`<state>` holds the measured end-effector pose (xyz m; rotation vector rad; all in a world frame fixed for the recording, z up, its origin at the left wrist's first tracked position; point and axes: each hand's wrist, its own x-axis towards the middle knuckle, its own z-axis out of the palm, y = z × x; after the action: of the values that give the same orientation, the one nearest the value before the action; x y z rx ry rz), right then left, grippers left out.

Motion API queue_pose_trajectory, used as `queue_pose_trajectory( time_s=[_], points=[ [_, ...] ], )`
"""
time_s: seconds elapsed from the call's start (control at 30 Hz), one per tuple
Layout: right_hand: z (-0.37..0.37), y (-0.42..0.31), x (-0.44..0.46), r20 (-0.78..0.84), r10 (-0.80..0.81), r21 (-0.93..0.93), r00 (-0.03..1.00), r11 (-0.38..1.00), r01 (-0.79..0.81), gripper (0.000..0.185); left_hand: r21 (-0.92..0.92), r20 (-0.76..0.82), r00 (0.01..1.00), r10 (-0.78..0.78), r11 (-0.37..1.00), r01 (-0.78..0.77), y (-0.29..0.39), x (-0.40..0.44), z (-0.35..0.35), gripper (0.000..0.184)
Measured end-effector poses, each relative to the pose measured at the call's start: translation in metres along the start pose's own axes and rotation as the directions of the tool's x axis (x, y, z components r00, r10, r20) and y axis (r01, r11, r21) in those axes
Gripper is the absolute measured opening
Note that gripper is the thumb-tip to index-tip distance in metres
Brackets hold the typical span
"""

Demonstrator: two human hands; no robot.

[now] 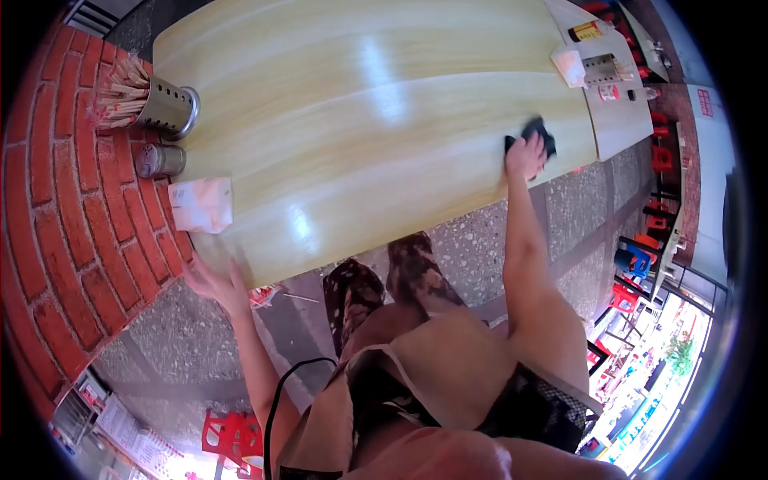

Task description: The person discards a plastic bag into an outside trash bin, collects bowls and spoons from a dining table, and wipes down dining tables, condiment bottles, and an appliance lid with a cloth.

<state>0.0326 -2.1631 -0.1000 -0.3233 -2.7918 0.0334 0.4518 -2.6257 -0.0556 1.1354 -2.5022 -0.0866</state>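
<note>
A pale wood-grain table (336,152) stretches out before me. My right hand (526,157) is closed on a dark cloth (541,133), pressed on the tabletop near its right end. At the near left corner, my left hand (214,282) has its fingers spread and holds nothing; whether it touches the table edge I cannot tell. Just beyond that hand lies a white and pink packet of tissues (202,205). Farther back are a small shaker jar (162,161) and a perforated metal holder (170,107) full of wrapped chopsticks (124,94).
A red brick wall (68,208) borders the table's left end. On the right, an adjoining table (620,128) carries a sauce bottle (588,31), another packet (569,67) and a second chopstick holder (602,69). Red stools (232,434) stand on the speckled floor.
</note>
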Motion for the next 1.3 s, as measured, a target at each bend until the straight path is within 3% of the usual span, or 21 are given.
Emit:
queue_pose_trajectory(
  time_s=[0.03, 0.07, 0.1, 0.23, 0.3, 0.33, 0.37, 0.43, 0.53, 0.6, 0.7, 0.77, 0.83, 0.87, 0.97, 1.03, 1.07, 1.13, 1.17, 1.27, 1.3],
  points=[
    [-0.025, -0.007, -0.006, 0.035, 0.283, -0.041, 0.959, 0.959, -0.281, 0.047, 0.128, 0.004, 0.999, -0.039, 0.991, 0.038, 0.006, 0.015, 0.005, 0.065],
    [-0.037, -0.021, -0.016, 0.339, -0.009, -0.391, 0.941, 0.908, 0.15, 0.048, 0.107, 0.003, 1.0, -0.029, 0.994, 0.028, 0.004, 0.015, 0.017, 0.065],
    [-0.006, -0.025, -0.051, 0.094, -0.243, -0.267, 0.966, 0.928, 0.259, 0.052, 0.222, 0.017, 1.0, -0.018, 0.975, 0.014, -0.001, 0.012, 0.035, 0.063],
    [-0.095, -0.166, -0.247, 0.179, -0.843, 0.459, 0.507, 0.527, 0.715, 0.058, 0.389, -0.136, 0.984, -0.115, 0.908, 0.159, 0.008, 0.016, 0.066, 0.057],
    [-0.117, -0.196, -0.318, -0.003, -0.975, 0.766, 0.222, 0.14, 0.627, 0.052, 0.582, 0.004, 0.947, -0.32, 0.771, 0.258, 0.001, 0.037, 0.074, 0.055],
    [-0.121, -0.201, -0.325, -0.145, -0.986, 0.796, 0.083, -0.067, 0.601, 0.051, 0.314, -0.031, 0.904, -0.427, 0.854, 0.415, 0.01, 0.045, 0.07, 0.059],
    [-0.1, -0.191, -0.335, -0.343, -0.924, 0.816, 0.171, -0.202, 0.541, 0.046, 0.213, -0.098, 0.876, -0.473, 0.85, 0.483, 0.018, 0.047, 0.068, 0.063],
    [-0.107, -0.149, -0.257, 0.153, -0.988, 0.933, 0.039, 0.157, 0.325, 0.043, 0.171, -0.315, 0.817, -0.483, 0.818, 0.549, 0.026, 0.051, 0.08, 0.071],
    [-0.003, -0.022, -0.122, -0.214, -0.807, 0.65, 0.551, 0.303, 0.697, 0.052, 0.186, -0.308, 0.922, -0.236, 0.935, 0.302, 0.136, 0.013, 0.063, 0.07],
    [-0.011, 0.092, 0.048, 0.194, -0.793, 0.442, 0.578, 0.597, 0.67, 0.048, 0.187, -0.21, 0.972, -0.102, 0.972, 0.142, 0.209, -0.023, 0.061, 0.066],
    [0.049, 0.222, 0.208, 0.108, -0.324, 0.213, 0.94, 0.931, 0.297, 0.047, 0.006, -0.162, 0.975, 0.153, 0.988, -0.154, 0.315, -0.078, 0.093, 0.057],
    [0.073, 0.252, 0.255, -0.159, -0.118, 0.076, 0.98, 0.988, 0.131, 0.046, -0.131, -0.069, 0.966, 0.248, 0.958, -0.255, 0.409, -0.099, 0.105, 0.052],
    [0.06, 0.213, 0.239, -0.046, -0.026, 0.08, 0.999, 0.996, 0.03, 0.044, -0.272, -0.009, 0.939, 0.343, 0.903, -0.332, 0.518, -0.097, 0.097, 0.049],
    [0.08, 0.198, 0.203, -0.141, -0.282, 0.111, 0.949, 0.948, 0.298, 0.048, -0.342, -0.007, 0.916, 0.402, 0.86, -0.379, 0.571, -0.089, 0.097, 0.048],
    [0.036, 0.129, 0.088, 0.18, -0.594, 0.455, 0.784, 0.757, 0.47, 0.05, -0.469, 0.03, 0.82, 0.571, 0.733, -0.493, 0.714, -0.055, 0.113, 0.051],
    [0.046, 0.109, 0.035, 0.309, -0.668, 0.949, 0.677, 0.266, -0.17, 0.046, -0.474, 0.033, 0.721, 0.692, 0.646, -0.598, 0.796, -0.035, 0.134, 0.054],
    [0.053, 0.1, 0.023, 0.313, -0.734, 0.854, 0.603, -0.06, -0.516, 0.044, -0.447, 0.045, 0.674, 0.737, 0.618, -0.646, 0.83, -0.026, 0.147, 0.054],
    [0.018, 0.135, 0.127, 0.394, -0.911, 0.877, 0.123, 0.412, 0.246, 0.048, -0.322, -0.077, 0.551, 0.831, 0.502, -0.803, 0.871, -0.005, 0.184, 0.045],
    [0.024, 0.174, 0.163, 0.11, -0.925, 0.676, 0.364, 0.338, 0.655, 0.061, -0.322, -0.081, 0.557, 0.827, 0.507, -0.8, 0.878, 0.006, 0.196, 0.045],
    [0.052, 0.289, 0.279, 0.258, -0.475, 0.368, 0.841, 0.854, 0.369, 0.061, -0.304, -0.065, 0.515, 0.855, 0.475, -0.826, 0.886, 0.035, 0.222, 0.026],
    [0.056, 0.322, 0.299, 0.007, -0.354, 0.308, 0.935, 0.891, 0.334, 0.054, -0.332, -0.068, 0.522, 0.85, 0.474, -0.816, 0.878, 0.041, 0.228, 0.021]
  ],
)
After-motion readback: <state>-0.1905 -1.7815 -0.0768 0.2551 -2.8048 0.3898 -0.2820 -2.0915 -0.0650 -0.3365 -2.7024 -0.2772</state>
